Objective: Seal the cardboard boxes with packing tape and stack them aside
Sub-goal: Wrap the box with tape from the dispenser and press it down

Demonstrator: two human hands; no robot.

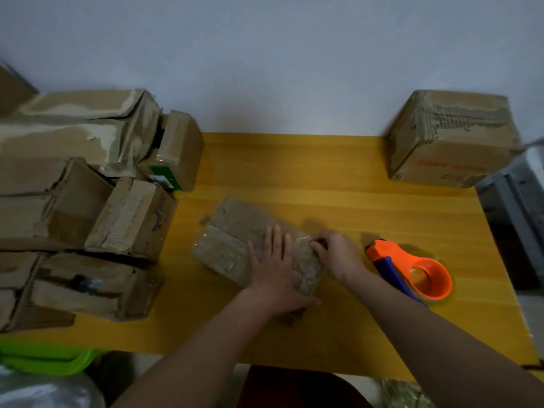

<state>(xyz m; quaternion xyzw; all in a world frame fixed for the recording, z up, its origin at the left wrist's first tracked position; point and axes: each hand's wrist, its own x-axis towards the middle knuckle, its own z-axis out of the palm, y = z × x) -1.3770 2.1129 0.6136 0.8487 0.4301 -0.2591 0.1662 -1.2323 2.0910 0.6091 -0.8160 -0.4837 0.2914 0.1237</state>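
Observation:
A flat cardboard box [235, 231] lies at an angle in the middle of the yellow table [309, 178], with shiny clear tape across its near end. My left hand [273, 266] lies flat on the box top, fingers straight. My right hand [338, 254] has its fingers curled at the box's right end, pressing or pinching the tape there. An orange tape dispenser [418, 272] with a blue handle lies on the table just right of my right hand, untouched.
A pile of several worn cardboard boxes [88, 201] fills the table's left side. One larger box [450, 136] stands at the far right corner. A green bin [44, 357] sits below the left front edge. A grey wall rises behind the table.

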